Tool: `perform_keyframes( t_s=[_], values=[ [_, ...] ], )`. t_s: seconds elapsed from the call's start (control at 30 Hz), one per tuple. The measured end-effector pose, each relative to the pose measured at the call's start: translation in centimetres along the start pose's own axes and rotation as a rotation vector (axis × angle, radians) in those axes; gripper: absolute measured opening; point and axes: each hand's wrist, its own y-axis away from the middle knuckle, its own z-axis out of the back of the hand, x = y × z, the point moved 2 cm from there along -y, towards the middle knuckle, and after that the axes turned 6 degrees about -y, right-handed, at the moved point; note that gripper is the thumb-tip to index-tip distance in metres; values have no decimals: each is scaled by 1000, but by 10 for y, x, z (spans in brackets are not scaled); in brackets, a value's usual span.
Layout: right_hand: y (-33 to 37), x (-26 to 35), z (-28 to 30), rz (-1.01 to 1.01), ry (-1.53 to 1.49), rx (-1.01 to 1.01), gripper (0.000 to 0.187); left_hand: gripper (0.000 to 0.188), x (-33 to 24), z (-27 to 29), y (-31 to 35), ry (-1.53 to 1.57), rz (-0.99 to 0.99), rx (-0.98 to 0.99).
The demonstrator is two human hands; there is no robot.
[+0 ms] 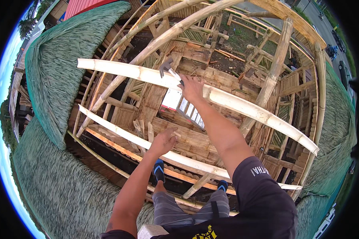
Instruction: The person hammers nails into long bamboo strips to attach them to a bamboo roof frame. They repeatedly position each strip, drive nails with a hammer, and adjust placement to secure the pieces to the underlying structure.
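From up here I see the green thatched roof (54,71) wrapping the left and lower edges, with the bare bamboo frame (275,67) of a hut opening below me down to the ground. Two pale split bamboo poles cross the gap: the upper pole (235,104) runs from left to lower right, the lower pole (119,133) sits nearer my body, and both look laid across the rafters as roof battens. My feet in blue shoes (158,170) rest on a beam under the lower pole, which keeps me braced. My right hand (192,88) is clenched on the handle of a hammer (168,68), its dark head lying over the upper pole, reached out at arm's length. My left hand (163,140) grips the edge of the lower pole, seemingly to steady me
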Motion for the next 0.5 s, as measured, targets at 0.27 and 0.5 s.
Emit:
perform_keyframes(
  t_s=[0.27, 0.5],
  values=[
    [-31, 37, -15, -237, 196, 46, 45, 24, 49, 225, 112, -104, 178, 523],
    [-40, 54, -10, -430, 205, 120, 46, 29, 20, 254, 321, -312, 401, 982]
  ],
)
